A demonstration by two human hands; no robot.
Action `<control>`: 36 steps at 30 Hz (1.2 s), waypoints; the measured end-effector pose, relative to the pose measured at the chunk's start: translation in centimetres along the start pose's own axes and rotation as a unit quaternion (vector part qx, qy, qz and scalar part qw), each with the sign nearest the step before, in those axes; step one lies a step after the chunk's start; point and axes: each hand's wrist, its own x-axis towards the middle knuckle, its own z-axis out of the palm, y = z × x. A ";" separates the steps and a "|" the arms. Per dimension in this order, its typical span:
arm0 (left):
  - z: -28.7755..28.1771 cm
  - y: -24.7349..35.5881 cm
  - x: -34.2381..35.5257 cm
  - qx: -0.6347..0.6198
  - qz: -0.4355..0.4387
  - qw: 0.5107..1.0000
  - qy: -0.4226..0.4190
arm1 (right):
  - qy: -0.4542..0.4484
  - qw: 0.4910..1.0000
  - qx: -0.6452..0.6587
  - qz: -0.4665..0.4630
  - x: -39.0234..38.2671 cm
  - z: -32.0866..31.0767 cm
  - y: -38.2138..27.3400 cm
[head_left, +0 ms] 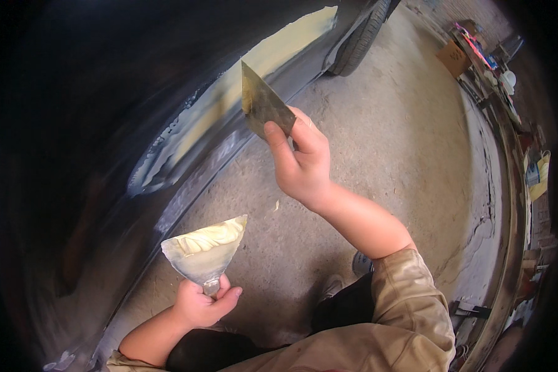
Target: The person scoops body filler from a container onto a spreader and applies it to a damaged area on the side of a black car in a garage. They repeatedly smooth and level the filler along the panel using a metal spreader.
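Observation:
My left hand [201,304] is closed around the handle of a wide putty knife [201,260], held low beside the dark car. Pale yellow body filler [214,237] lies in a thick band along the blade's broad edge. Higher up, my right hand [301,155] pinches a flat metal spreader [265,102] between thumb and fingers. A yellowish smear of filler shows on the spreader's left side. Behind it, a long strip of pale filler [291,38] runs along the lower part of the car panel [105,80]. From this view I cannot tell whether the spreader touches the panel.
A car tyre [363,40] stands at the top. The concrete floor [378,136] stretches to the right of the car. Beside my leg is a can [361,263], partly hidden. A cardboard box [454,59] and assorted items line the right wall; a yellow cloth-like thing [539,177] hangs there.

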 end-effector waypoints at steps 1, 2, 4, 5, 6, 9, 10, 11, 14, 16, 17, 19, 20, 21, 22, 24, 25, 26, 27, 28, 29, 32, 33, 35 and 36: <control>-0.1 0.0 -0.1 0.001 -0.001 1.000 0.001 | 0.012 1.000 -0.021 -0.015 0.0 0.4 -0.1; -0.2 0.0 -0.1 0.002 -0.002 1.000 0.002 | 0.025 0.999 -0.026 -0.033 0.1 0.6 -0.1; -0.3 0.1 -0.3 0.001 0.001 1.000 0.006 | 0.032 0.997 -0.052 -0.047 0.4 1.0 -0.1; -0.4 0.1 -0.5 -0.001 0.004 1.000 0.009 | 0.036 0.996 -0.059 -0.057 0.6 1.3 0.0; -0.5 0.1 -0.6 -0.002 0.007 1.000 0.011 | 0.041 0.995 -0.067 -0.066 0.7 1.6 0.0; -0.6 -0.1 -1.1 0.005 -0.004 1.000 0.017 | 0.049 0.990 -0.094 -0.091 0.8 2.4 0.0; -0.6 -0.2 -1.2 -0.007 -0.002 1.000 0.014 | 0.052 0.988 -0.103 -0.099 0.7 2.5 0.1; -0.6 -0.3 -1.3 -0.010 -0.007 1.000 0.012 | 0.052 0.988 -0.102 -0.104 0.5 3.0 0.1; -0.3 -1.2 -1.6 -0.022 -0.014 1.000 0.010 | 0.042 0.989 -0.094 -0.105 -1.0 3.8 0.7; -0.2 -1.9 -1.6 -0.031 -0.014 0.999 0.011 | 0.031 0.992 -0.073 -0.097 -1.6 4.2 0.5; -0.1 -2.1 -1.7 -0.036 -0.011 0.999 0.012 | 0.027 0.989 -0.099 -0.110 -1.8 4.6 0.6; -0.2 -2.6 -1.9 -0.044 -0.012 0.999 0.013 | 0.029 0.989 -0.084 -0.114 -2.3 5.4 0.7; -0.3 -2.7 -2.0 -0.047 -0.016 0.999 0.014 | 0.036 0.988 -0.081 -0.124 -2.5 5.9 0.9; -0.5 -2.8 -2.2 -0.059 -0.007 0.998 0.014 | 0.022 0.990 -0.083 -0.112 -2.7 6.2 0.6; -0.5 -3.0 -2.2 -0.043 -0.014 0.999 0.013 | 0.022 0.988 -0.084 -0.130 -2.9 6.6 0.6; -0.8 -3.2 -2.3 -0.035 0.006 0.999 0.009 | 0.002 0.982 -0.104 -0.156 -3.3 7.0 0.5; -1.0 -3.2 -2.3 -0.027 0.001 1.000 0.003 | 0.003 0.981 -0.097 -0.167 -3.4 7.2 0.5; -1.1 -3.3 -2.3 -0.025 0.003 1.000 0.000 | -0.009 0.980 -0.105 -0.166 -3.5 7.4 0.4; -1.2 -3.3 -2.3 -0.023 0.005 1.000 -0.002 | -0.014 0.979 -0.105 -0.173 -3.7 7.7 0.3; -1.3 -3.2 -2.4 -0.019 0.009 1.000 -0.005 | -0.013 0.977 -0.102 -0.187 -3.7 7.9 0.2; -1.4 -3.1 -2.4 -0.014 0.014 1.000 -0.007 | -0.016 0.977 -0.100 -0.187 -3.8 8.2 0.1; -1.6 -2.6 -2.6 -0.022 -0.009 1.000 -0.003 | -0.026 0.975 -0.084 -0.202 -4.0 9.0 -0.8; -1.8 -2.3 -2.8 -0.026 -0.016 1.000 -0.004 | -0.021 0.977 -0.069 -0.203 -4.0 9.4 -1.1; -1.8 -1.9 -2.7 0.011 0.018 1.000 -0.007 | -0.022 0.975 -0.061 -0.212 -4.2 9.9 -1.8; -1.9 -1.6 -2.8 0.030 0.040 0.999 -0.010 | -0.022 0.974 -0.057 -0.217 -4.3 10.0 -2.2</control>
